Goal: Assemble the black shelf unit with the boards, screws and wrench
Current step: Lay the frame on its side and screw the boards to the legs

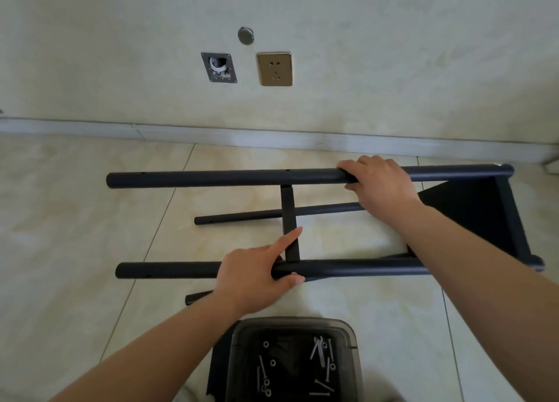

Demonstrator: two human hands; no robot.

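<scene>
Where poles lie, left hand [254,276] round near pole [348,268].

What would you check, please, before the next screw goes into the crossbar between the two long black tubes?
1. Left hand grips the near tube at the joint: ok.
2. Right hand grips the far tube: ok.
3. Crossbar spans both tubes: ok.
4. Crossbar hole lined up with tube hole: cannot tell, the left hand covers it.
5. Screws and washers in the tray: ok.
6. Wrench in hand: not ok.
</scene>
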